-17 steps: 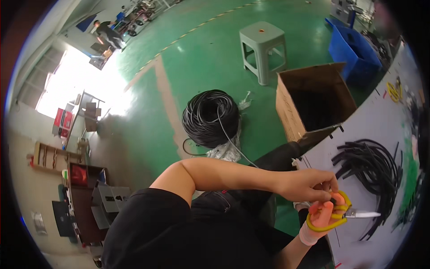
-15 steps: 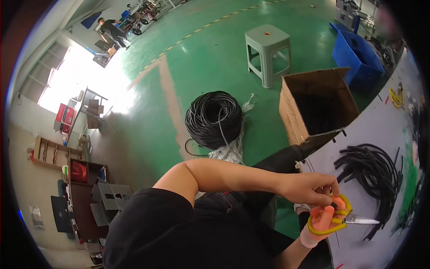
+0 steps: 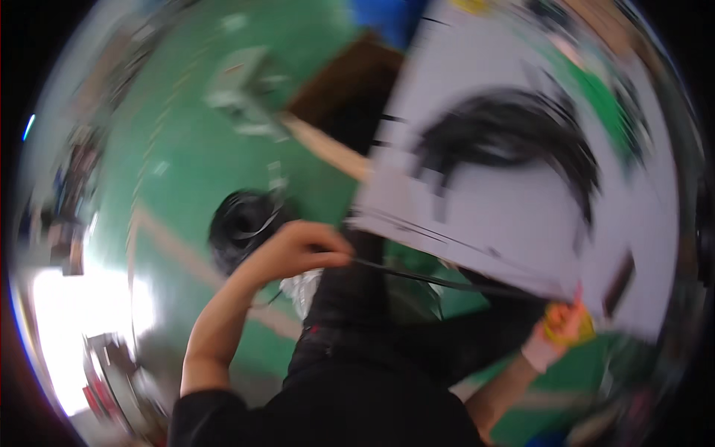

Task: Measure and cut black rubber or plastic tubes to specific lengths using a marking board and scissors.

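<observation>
Stretching between two hands beside a white table (image 3: 499, 212), one black cable (image 3: 439, 281), left hand (image 3: 309, 249) pinching it, right hand (image 3: 564, 324) curled around yellow-handled scissors (image 3: 585, 331), blurred, black lengths (image 3: 514, 130) heaped on tabletop.

The smooth green floor (image 3: 182, 179) carries a pale brown stripe (image 3: 182, 244). A pale grey stool (image 3: 240, 74) stands there, blurred. Strong white light (image 3: 67, 335) glares at the lower left.
</observation>
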Action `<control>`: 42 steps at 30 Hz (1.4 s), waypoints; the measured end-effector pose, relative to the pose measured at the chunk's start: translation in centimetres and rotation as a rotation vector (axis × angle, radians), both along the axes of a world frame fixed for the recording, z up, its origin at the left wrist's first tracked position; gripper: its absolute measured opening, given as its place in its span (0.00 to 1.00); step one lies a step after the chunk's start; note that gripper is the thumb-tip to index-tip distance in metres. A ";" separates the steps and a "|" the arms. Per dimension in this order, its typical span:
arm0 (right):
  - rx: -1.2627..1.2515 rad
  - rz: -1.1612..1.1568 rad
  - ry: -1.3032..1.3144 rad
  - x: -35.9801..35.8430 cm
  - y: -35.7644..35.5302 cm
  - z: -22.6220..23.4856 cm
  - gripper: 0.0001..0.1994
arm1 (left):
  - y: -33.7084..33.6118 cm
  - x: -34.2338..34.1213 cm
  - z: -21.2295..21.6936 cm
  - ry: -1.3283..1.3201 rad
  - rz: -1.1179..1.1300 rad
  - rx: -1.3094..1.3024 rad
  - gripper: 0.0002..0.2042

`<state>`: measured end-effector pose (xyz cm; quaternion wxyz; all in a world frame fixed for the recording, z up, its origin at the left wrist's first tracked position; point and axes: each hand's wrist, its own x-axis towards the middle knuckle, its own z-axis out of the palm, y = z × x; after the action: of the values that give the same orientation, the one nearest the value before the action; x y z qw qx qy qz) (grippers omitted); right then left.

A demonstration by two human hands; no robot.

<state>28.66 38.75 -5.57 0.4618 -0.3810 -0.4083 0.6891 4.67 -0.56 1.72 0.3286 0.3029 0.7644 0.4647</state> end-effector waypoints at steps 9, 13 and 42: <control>-0.187 -0.203 0.012 0.9 -1.4 -0.6 0.06 | 1.4 -1.0 -0.2 0.073 -0.007 -0.274 0.04; -0.237 -0.228 0.032 1.1 -1.1 -1.1 0.06 | 1.2 -1.4 -0.8 0.081 -0.017 -0.288 0.07; -0.331 -0.248 0.347 0.0 -1.0 -2.8 0.07 | 1.8 -1.3 -0.1 0.088 0.037 -0.280 0.14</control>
<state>28.67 37.71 -8.33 0.5371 -0.3747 -0.1552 0.7396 3.40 1.22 1.67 0.3253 0.2599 0.8409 0.3458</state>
